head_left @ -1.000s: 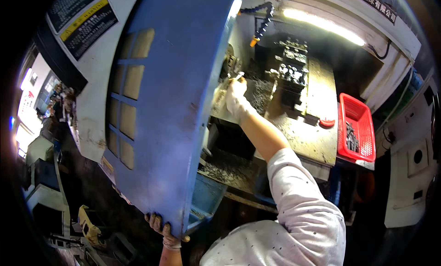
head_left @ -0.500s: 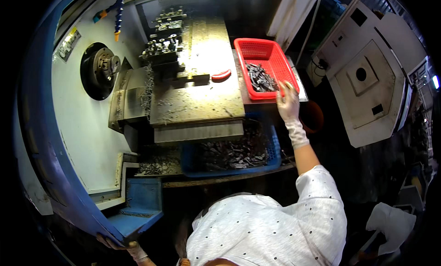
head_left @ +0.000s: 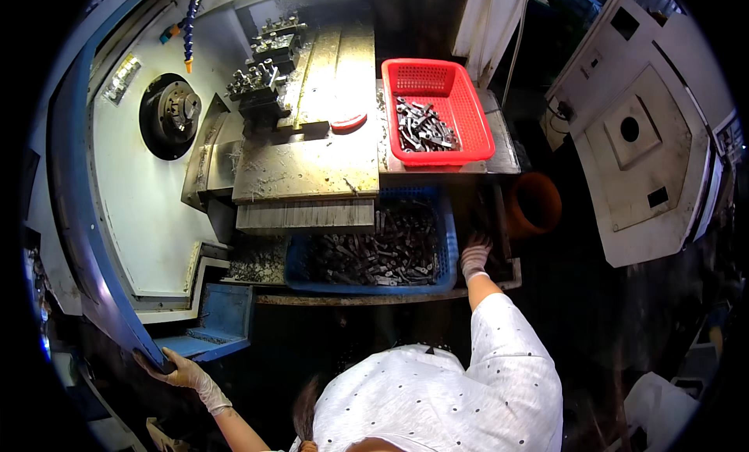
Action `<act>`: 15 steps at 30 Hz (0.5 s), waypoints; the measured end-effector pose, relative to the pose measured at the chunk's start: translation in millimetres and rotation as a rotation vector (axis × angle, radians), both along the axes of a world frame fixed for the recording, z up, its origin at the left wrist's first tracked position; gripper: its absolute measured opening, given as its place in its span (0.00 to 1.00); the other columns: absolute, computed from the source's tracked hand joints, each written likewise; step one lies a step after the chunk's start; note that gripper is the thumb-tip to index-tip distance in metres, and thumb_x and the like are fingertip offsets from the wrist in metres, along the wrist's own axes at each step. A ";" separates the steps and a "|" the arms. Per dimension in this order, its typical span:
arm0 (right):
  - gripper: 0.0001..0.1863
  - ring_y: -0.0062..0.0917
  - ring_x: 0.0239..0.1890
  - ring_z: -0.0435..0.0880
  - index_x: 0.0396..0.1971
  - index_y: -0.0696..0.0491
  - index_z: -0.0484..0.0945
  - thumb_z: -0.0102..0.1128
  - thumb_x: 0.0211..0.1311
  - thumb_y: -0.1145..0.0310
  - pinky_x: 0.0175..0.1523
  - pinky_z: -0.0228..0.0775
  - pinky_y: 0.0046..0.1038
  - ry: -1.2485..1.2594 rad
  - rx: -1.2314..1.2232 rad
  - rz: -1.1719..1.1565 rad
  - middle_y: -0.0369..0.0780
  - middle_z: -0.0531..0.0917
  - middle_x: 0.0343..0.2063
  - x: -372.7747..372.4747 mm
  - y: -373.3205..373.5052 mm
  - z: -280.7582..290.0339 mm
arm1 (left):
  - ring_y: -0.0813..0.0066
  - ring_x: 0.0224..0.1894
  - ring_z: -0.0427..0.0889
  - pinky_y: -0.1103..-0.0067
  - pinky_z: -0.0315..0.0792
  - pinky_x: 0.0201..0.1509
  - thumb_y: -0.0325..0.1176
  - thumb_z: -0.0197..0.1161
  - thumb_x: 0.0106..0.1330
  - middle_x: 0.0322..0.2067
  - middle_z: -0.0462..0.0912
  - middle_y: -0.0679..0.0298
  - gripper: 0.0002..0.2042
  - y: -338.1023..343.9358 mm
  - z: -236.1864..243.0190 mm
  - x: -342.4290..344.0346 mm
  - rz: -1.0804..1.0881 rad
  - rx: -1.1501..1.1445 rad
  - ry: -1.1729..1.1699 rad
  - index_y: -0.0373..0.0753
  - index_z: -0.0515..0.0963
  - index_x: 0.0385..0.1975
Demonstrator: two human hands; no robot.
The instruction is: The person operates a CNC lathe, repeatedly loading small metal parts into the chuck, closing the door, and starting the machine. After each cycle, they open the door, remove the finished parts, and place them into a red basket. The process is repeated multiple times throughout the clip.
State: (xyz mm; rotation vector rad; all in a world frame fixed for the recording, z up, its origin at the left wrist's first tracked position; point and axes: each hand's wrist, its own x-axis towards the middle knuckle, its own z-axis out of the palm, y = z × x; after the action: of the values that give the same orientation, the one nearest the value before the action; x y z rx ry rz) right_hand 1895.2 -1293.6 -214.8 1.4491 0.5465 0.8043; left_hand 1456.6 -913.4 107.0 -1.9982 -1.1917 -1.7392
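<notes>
My left hand (head_left: pixel 186 372), in a thin pale glove, grips the lower end of the blue machine door (head_left: pixel 97 272), thumb on one side of its edge and fingers on the other. My right hand (head_left: pixel 474 258), gloved too, reaches down into shadow just right of the blue basket (head_left: pixel 446 276); its fingertips are dark, and I cannot make out whether they hold anything. Small metal parts (head_left: pixel 378 249) fill that basket. Above it, a red plastic basket (head_left: pixel 477 116) on a metal ledge has more shiny metal parts (head_left: pixel 425 128) inside.
A lathe chuck (head_left: pixel 178 112) sits in the machine's left wall. Tool holders (head_left: pixel 261 85) stand on the lit bed (head_left: pixel 312 167), beside a red curved piece (head_left: pixel 349 123). An orange-brown bucket (head_left: pixel 537 204) and a white machine panel (head_left: pixel 632 155) are at the right.
My right hand has left the red basket and come down beside the blue basket. My left hand stays at the door's edge. The view has shifted.
</notes>
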 end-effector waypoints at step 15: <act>0.22 0.25 0.40 0.68 0.42 0.61 0.60 0.43 0.40 0.80 0.48 0.55 0.23 2.038 2.843 0.231 0.42 0.69 0.36 -140.9 56.5 307.9 | 0.54 0.49 0.55 0.63 0.44 0.52 0.21 0.48 0.45 0.45 0.56 0.50 0.21 -12.5 4.3 7.9 -0.132 -0.001 0.076 0.33 0.55 0.42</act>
State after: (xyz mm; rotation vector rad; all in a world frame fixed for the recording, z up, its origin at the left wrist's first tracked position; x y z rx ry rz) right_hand 1754.3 -1237.2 93.1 -1.2599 -0.1811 0.4200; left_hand 1464.5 -925.9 111.3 -2.1679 -1.0589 -1.7050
